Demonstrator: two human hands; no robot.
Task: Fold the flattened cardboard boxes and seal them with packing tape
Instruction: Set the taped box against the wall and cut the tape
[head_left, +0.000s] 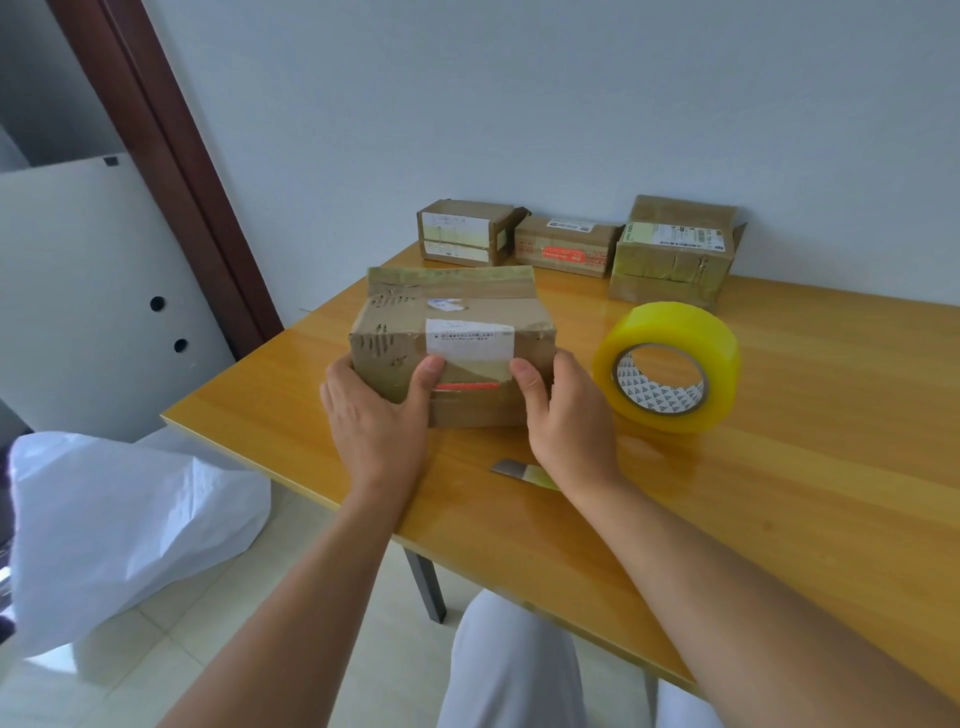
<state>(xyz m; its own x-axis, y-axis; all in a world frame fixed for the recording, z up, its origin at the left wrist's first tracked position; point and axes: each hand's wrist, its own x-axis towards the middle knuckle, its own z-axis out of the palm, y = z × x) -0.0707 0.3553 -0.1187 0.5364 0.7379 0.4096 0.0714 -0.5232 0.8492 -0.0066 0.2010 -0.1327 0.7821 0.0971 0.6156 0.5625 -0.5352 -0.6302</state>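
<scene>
I had the cardboard box between my hands on the worktop, near its left front corner. My left hand gripped its left end, thumb pressed on the front face; my right hand clasped the right end the same way. The yellow tape roll stood just right of my right hand, three more boxes lined the wall behind, and a blade lay near my right wrist

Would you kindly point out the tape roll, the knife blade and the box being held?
Tape roll (670, 332): head view, on its yellow outer band.
Knife blade (508, 467): head view, on the bare metal tip.
Held box (410, 332): head view, on its brown top face.
</scene>
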